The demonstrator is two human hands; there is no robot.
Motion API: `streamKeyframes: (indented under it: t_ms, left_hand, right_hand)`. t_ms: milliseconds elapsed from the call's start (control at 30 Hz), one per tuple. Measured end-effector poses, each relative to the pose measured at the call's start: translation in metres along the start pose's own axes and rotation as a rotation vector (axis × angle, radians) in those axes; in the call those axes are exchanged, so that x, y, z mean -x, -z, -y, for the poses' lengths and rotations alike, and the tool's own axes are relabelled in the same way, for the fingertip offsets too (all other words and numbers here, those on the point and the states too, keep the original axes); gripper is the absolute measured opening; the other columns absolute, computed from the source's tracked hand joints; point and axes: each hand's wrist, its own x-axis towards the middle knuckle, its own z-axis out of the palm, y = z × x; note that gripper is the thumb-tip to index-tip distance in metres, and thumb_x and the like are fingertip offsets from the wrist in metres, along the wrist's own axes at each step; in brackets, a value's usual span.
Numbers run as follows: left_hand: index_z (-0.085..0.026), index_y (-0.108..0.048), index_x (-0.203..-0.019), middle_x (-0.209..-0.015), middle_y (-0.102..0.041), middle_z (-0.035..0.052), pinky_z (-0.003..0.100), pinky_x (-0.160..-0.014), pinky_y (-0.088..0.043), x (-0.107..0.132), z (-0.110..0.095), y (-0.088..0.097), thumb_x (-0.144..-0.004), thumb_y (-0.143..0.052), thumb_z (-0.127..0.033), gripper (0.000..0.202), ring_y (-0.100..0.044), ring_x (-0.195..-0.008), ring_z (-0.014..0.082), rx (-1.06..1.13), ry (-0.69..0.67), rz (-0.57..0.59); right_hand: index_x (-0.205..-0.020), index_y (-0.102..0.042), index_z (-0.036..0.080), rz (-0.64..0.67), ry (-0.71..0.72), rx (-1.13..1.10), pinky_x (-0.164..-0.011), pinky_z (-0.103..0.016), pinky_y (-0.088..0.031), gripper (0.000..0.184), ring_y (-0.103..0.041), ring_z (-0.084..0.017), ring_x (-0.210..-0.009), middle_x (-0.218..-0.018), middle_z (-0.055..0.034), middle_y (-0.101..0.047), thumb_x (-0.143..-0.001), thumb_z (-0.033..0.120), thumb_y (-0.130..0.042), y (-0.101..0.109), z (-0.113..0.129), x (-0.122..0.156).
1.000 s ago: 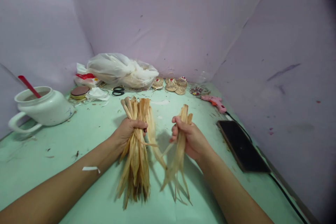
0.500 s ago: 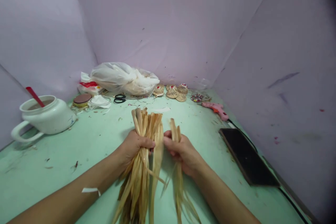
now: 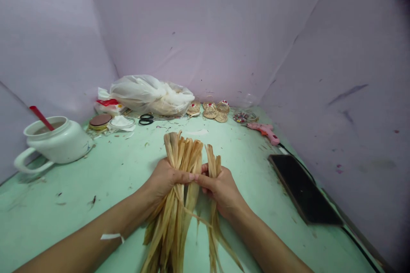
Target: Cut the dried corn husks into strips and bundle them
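A thick bundle of dried leaf strips (image 3: 171, 222) is gripped by my left hand (image 3: 166, 179), its thumb pressed across the front. The strips' trimmed ends stick up above the fist and their long ends hang toward me. My right hand (image 3: 221, 185) is closed round a thinner bunch of dried leaf strips (image 3: 213, 160). Its thumb tip meets my left thumb at the bundle's right edge. One narrow strip slants from the big bundle across to the smaller bunch. The fingers behind both bunches are partly hidden.
A white pot (image 3: 60, 143) with a red stick stands left. At the back are a plastic bag (image 3: 150, 96), scissors (image 3: 146, 119), small woven items (image 3: 209, 111) and a dish of beads (image 3: 243, 117). A pink glue gun (image 3: 265, 131) and a dark phone-like slab (image 3: 304, 190) lie right.
My right hand has moved left with its bunch, so the thumbs now touch. My left hand and the large bundle have shifted slightly right.
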Motion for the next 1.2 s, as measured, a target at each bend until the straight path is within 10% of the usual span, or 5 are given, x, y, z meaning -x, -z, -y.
streamKeyframes:
  t_ms: [667, 1000, 1200]
  left_hand:
    - [-0.011, -0.061, -0.058, -0.045, -0.057, -0.001, 0.02, -0.039, -0.037, -0.004, 0.008, -0.003, -0.04, -0.055, 0.001, 0.022, -0.048, -0.04, 0.0104, -0.132, -0.012, -0.125]
    - [-0.008, -0.061, -0.058, -0.045, -0.054, 0.0024, 0.016, -0.041, -0.04, -0.02, -0.041, 0.055, -0.051, -0.064, -0.01, 0.007, -0.047, -0.041, 0.0076, 0.042, 0.117, -0.141]
    - [-0.01, -0.056, -0.069, -0.054, -0.054, -0.0019, 0.011, -0.047, -0.034, -0.015, -0.09, 0.097, -0.074, -0.032, -0.006, 0.024, -0.044, -0.046, 0.0024, 0.249, -0.024, -0.082]
  right_hand:
    - [-0.059, -0.052, 0.018, -0.2, 0.204, 0.308, -0.046, -0.022, -0.033, 0.009, -0.041, -0.01, -0.05, -0.053, 0.0042, -0.049, -0.052, 0.012, -0.052, -0.006, -0.012, -0.004]
    - [-0.064, -0.065, 0.011, -0.464, 0.169, -0.099, -0.033, -0.019, -0.022, 0.017, -0.037, -0.007, -0.039, -0.043, 0.0042, -0.047, -0.047, 0.013, -0.064, 0.052, 0.022, -0.035]
    - [-0.062, -0.059, 0.014, -0.607, 0.335, -0.276, -0.032, -0.014, -0.022, 0.014, -0.036, -0.004, -0.043, -0.05, 0.0051, -0.046, -0.048, 0.012, -0.057, 0.095, 0.051, -0.039]
